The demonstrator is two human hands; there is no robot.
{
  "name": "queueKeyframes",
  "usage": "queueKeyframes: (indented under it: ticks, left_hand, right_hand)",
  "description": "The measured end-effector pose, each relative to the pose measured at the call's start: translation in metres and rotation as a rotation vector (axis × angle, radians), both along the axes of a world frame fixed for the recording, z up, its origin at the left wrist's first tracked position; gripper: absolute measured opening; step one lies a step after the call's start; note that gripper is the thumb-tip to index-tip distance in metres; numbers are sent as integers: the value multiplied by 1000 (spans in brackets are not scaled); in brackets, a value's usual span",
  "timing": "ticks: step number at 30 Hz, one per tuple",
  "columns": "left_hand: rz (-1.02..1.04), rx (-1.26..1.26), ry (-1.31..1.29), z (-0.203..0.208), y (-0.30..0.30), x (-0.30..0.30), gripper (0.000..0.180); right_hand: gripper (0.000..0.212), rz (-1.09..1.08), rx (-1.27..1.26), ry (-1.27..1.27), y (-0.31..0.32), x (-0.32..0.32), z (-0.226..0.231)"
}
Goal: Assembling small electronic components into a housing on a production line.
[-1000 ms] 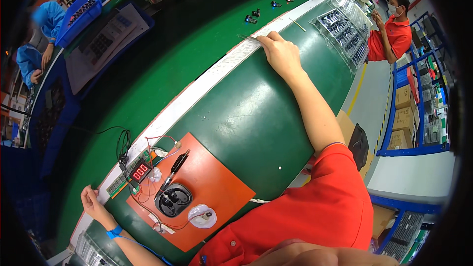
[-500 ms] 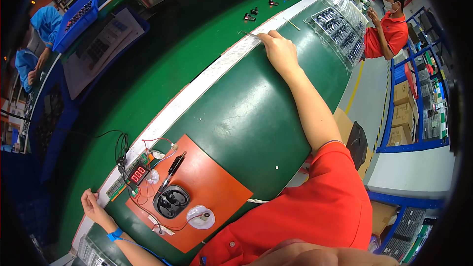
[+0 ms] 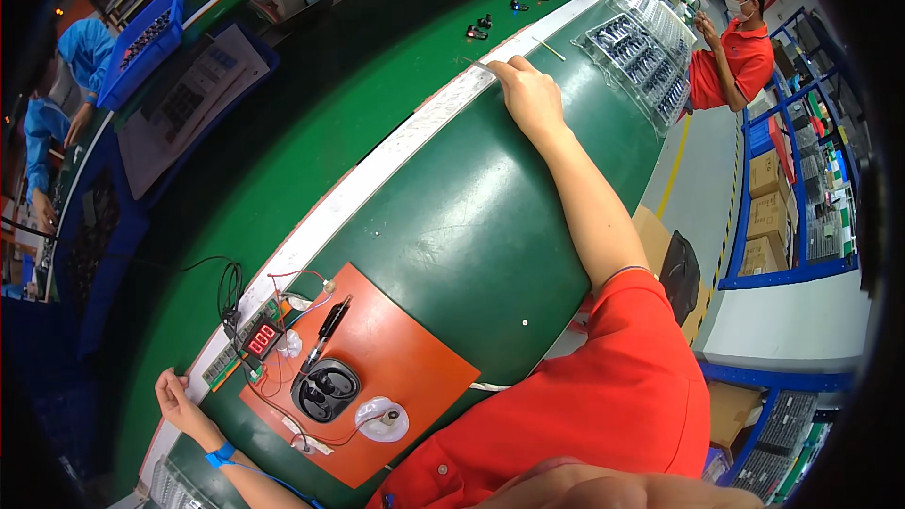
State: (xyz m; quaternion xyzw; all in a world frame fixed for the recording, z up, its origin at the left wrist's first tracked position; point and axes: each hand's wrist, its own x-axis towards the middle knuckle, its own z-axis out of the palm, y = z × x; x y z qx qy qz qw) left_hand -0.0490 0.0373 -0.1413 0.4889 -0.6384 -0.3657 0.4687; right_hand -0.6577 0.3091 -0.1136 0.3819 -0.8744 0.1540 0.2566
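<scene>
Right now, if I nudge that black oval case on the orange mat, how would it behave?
The black oval case lies flat and low, so it probably slides rather than tips. Thin red wires run beside it and could snag. The orange mat looks rubbery and may resist sliding.

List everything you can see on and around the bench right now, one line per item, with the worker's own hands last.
Orange mat: 1, orange, near edge of the green bench.
Black earbud cradle: 1, black, on the mat.
Black probe pen: 1, black, on the mat above the cradle.
White round pad: 1, white, on the mat, wired.
Red-digit meter board: 1, green with red display, left of the mat.
Small dark parts: several, on the green conveyor belt.
Clear part trays: a stack, clear with dark parts, far right of bench.
Blue bin: 1, blue, far left.
Co-worker: 1, red shirt, far right.
Left hand: grip on the bench's white rail, blue wrist strap.
Right hand: resting at the white rail.
</scene>
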Motion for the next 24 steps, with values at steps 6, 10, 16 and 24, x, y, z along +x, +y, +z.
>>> queueKeyframes:
  ticks: [6, 10, 16, 24]
  left_hand:
    - [-3, 4, -38, 1, 1, 2, 18]
    - [2, 3, -30, 0, 0, 2, 19]
    - [4, 11, -27, 0, 0, 1, 18]
    - [-17, -3, -17, -4, -6, 4, 18]
  right_hand:
    - [23, -13, -56, 24, 1, -15, -3]
    - [18, -45, -50, -35, 7, -16, -2]
    - [18, -112, 54, -63, 7, -12, 1]
    - [18, -144, 17, -27, 12, -21, 0]
